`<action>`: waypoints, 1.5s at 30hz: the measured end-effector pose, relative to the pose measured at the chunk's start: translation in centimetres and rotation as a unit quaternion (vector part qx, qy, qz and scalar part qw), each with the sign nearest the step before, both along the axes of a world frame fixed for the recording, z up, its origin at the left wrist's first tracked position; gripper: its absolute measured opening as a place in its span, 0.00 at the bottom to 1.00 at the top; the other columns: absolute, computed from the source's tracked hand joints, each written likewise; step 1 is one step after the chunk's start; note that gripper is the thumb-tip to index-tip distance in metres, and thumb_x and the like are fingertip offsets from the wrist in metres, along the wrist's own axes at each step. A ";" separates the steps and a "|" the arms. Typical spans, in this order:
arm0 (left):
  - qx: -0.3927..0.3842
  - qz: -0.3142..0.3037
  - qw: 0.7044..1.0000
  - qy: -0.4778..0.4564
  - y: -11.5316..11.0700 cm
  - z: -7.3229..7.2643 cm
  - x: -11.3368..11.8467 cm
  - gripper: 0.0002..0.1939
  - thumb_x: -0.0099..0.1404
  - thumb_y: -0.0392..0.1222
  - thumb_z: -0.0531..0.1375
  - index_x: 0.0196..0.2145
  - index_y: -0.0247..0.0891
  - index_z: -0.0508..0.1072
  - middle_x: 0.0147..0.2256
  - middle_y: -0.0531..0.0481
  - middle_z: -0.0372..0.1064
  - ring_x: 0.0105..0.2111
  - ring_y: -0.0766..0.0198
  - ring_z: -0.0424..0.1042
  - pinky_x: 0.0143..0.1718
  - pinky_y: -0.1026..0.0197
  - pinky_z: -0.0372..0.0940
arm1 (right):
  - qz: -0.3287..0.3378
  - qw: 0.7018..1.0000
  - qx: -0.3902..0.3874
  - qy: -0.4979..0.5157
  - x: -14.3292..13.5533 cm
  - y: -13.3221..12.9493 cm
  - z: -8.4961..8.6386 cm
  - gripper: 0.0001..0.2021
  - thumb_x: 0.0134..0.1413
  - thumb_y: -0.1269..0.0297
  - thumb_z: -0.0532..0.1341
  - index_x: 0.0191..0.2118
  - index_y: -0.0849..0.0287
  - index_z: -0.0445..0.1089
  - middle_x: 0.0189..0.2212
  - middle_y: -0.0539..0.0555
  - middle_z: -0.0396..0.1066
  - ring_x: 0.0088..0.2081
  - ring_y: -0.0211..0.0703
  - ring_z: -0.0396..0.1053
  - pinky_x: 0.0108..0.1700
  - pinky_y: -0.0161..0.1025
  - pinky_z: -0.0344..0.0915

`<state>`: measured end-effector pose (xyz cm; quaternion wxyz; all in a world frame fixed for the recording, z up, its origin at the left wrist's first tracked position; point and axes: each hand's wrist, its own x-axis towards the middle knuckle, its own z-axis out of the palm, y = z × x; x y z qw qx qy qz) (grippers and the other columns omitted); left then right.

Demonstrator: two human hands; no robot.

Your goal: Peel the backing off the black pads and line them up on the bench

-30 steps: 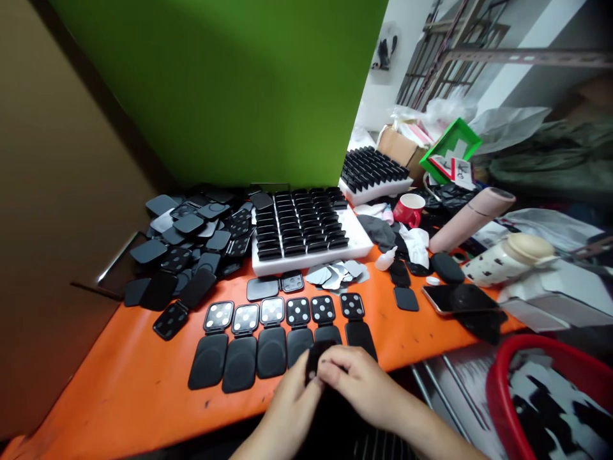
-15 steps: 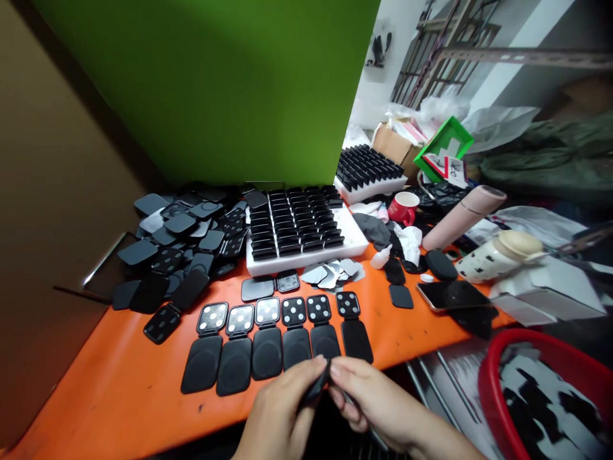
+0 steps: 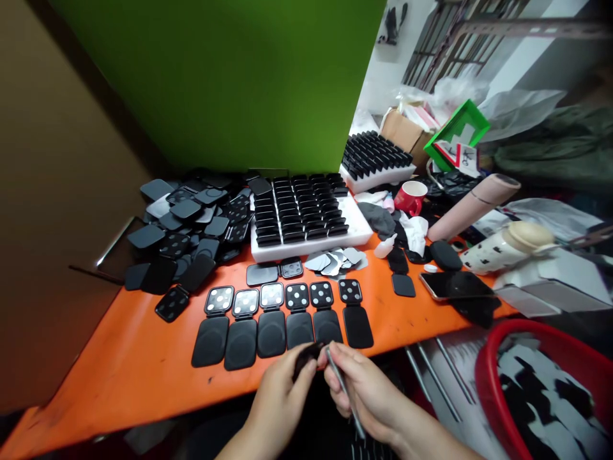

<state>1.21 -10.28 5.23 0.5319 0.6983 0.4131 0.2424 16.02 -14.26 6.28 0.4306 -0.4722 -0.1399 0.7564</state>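
At the table's near edge, my left hand point(image 3: 280, 396) is closed around a small dark flat piece point(image 3: 306, 359), mostly hidden by the fingers. My right hand point(image 3: 368, 390) grips a slim grey metal tool point(image 3: 345, 393), its upper end close to that piece; what kind of tool it is cannot be made out. Just beyond my hands lies a row of several hinged black folding pads point(image 3: 242, 345), opened flat, their small upper panels point(image 3: 297, 296) dotted with round silver discs. Behind the row is another opened pad point(image 3: 262, 275) beside a pile of loose grey plates point(image 3: 335, 260).
A heap of black pads point(image 3: 184, 223) covers the left of the orange table point(image 3: 143, 377). A white foam tray point(image 3: 359, 223) holds rows of black pieces. To the right are a red mug point(image 3: 410, 198), a pink bottle point(image 3: 474, 207), a phone point(image 3: 454, 286) and a red basin point(image 3: 488, 377).
The view has shifted slightly, so the table things sit a little higher. My right hand has turned, and the metal tool now shows along its length. Both hands stay close together.
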 end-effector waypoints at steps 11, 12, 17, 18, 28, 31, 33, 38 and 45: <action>0.215 -0.067 0.955 0.194 -0.8 -0.3 -0.5 0.24 0.60 0.31 0.48 0.55 0.38 0.59 0.49 0.44 0.67 0.44 0.59 0.70 0.43 0.58 0.67 | 0.202 0.849 0.235 -0.429 0.5 0.8 2.7 0.13 0.60 0.63 0.47 0.27 0.59 0.62 0.29 0.50 0.63 0.32 0.37 0.61 0.36 0.35 0.58; 0.235 -0.080 0.944 0.217 -0.9 -0.4 -0.5 0.25 0.59 0.30 0.48 0.55 0.36 0.59 0.49 0.42 0.67 0.44 0.58 0.71 0.43 0.58 0.68 | 0.209 0.839 0.238 -0.443 0.6 0.7 2.8 0.13 0.60 0.64 0.46 0.28 0.59 0.62 0.30 0.51 0.63 0.32 0.38 0.61 0.37 0.35 0.58; 0.273 -0.149 0.906 0.286 -0.9 -0.8 -0.1 0.27 0.57 0.27 0.45 0.55 0.30 0.58 0.50 0.36 0.65 0.42 0.56 0.72 0.39 0.59 0.69 | 0.218 0.834 0.212 -0.460 0.6 0.5 2.0 0.12 0.57 0.63 0.51 0.25 0.59 0.61 0.27 0.49 0.62 0.30 0.37 0.60 0.33 0.33 0.56; 0.275 -0.153 0.904 0.288 -0.9 -0.8 -0.1 0.27 0.57 0.27 0.45 0.55 0.29 0.58 0.50 0.35 0.64 0.41 0.56 0.72 0.38 0.60 0.69 | 0.207 0.838 0.206 -0.461 0.6 0.6 1.8 0.13 0.56 0.62 0.52 0.23 0.59 0.60 0.25 0.48 0.61 0.29 0.36 0.59 0.31 0.33 0.55; -0.021 0.068 0.997 -0.004 1.7 1.0 1.1 0.11 0.62 0.43 0.52 0.36 0.35 0.72 0.33 0.47 0.74 0.33 0.61 0.73 0.35 0.63 0.67 | 0.029 0.997 0.050 -0.048 0.4 1.4 1.4 0.18 0.55 0.47 0.50 0.31 0.59 0.62 0.18 0.43 0.55 0.15 0.27 0.43 0.16 0.28 0.40; -0.103 0.149 0.982 -0.048 2.6 1.6 1.3 0.13 0.59 0.46 0.56 0.29 0.33 0.72 0.27 0.50 0.73 0.29 0.61 0.72 0.32 0.63 0.67 | 0.029 0.999 -0.002 0.022 0.2 1.5 1.8 0.15 0.54 0.52 0.53 0.33 0.61 0.64 0.20 0.46 0.59 0.16 0.26 0.49 0.16 0.26 0.42; -0.108 0.150 0.981 -0.055 2.5 1.7 1.1 0.13 0.58 0.47 0.57 0.31 0.33 0.73 0.28 0.49 0.73 0.30 0.61 0.72 0.33 0.63 0.67 | 0.049 0.998 -0.009 0.034 -0.1 1.4 1.9 0.13 0.53 0.55 0.55 0.32 0.63 0.64 0.20 0.48 0.62 0.16 0.27 0.52 0.16 0.26 0.43; 0.027 0.081 0.994 -0.062 1.0 1.4 -0.3 0.12 0.62 0.39 0.55 0.42 0.40 0.72 0.38 0.47 0.74 0.36 0.61 0.73 0.39 0.63 0.67 | 0.041 0.989 -0.059 0.127 -0.1 1.4 1.7 0.09 0.53 0.62 0.55 0.28 0.63 0.63 0.20 0.48 0.61 0.15 0.26 0.51 0.15 0.25 0.40; 0.193 -0.071 0.975 -0.084 0.5 1.1 -1.2 0.30 0.57 0.24 0.51 0.55 0.48 0.60 0.46 0.48 0.71 0.44 0.61 0.71 0.43 0.61 0.67 | 0.066 0.946 -0.180 0.260 1.5 1.7 1.6 0.14 0.54 0.56 0.53 0.31 0.65 0.65 0.18 0.48 0.60 0.14 0.26 0.53 0.13 0.23 0.42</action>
